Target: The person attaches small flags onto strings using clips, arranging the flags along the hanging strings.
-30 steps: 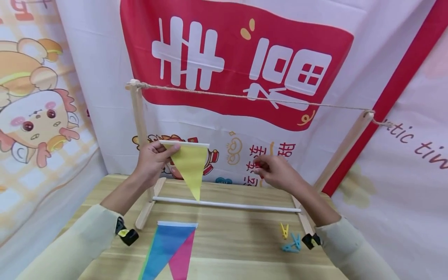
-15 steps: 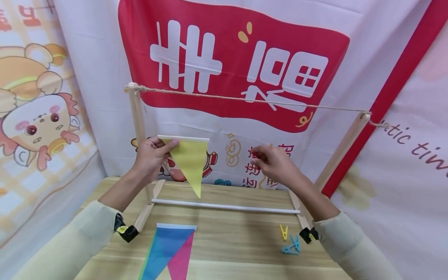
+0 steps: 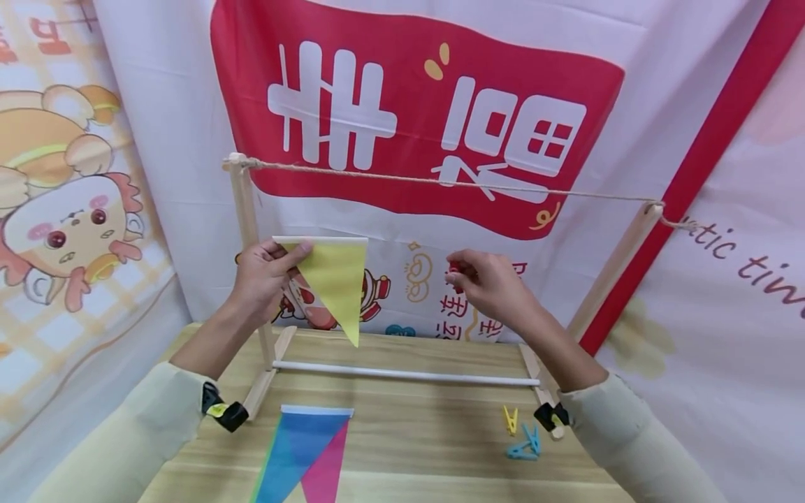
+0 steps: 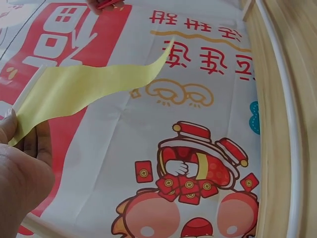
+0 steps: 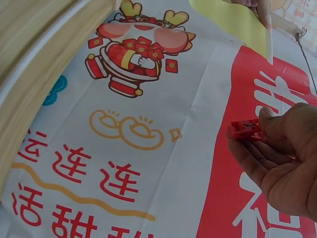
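In the head view my left hand (image 3: 258, 283) pinches a yellow triangular pennant (image 3: 336, 279) by the left end of its white top strip. The pennant's tip hangs down over the table. My right hand (image 3: 497, 286) pinches a small red clothespin (image 5: 246, 130) between thumb and fingers, seen best in the right wrist view. Both hands are below a twine line (image 3: 409, 179) strung between two wooden posts. The pennant and the clothespin are apart from each other and from the twine.
On the wooden table lie overlapping blue (image 3: 298, 440) and pink (image 3: 325, 468) pennants. A yellow clothespin (image 3: 510, 420) and blue clothespins (image 3: 525, 447) lie at the right. A white rod (image 3: 405, 373) joins the feet of the left post (image 3: 244, 202) and right post (image 3: 619, 269).
My left hand has risen slightly and shifted left with the yellow pennant. My right hand has also risen a little, still holding the red clothespin. The view has shifted slightly.
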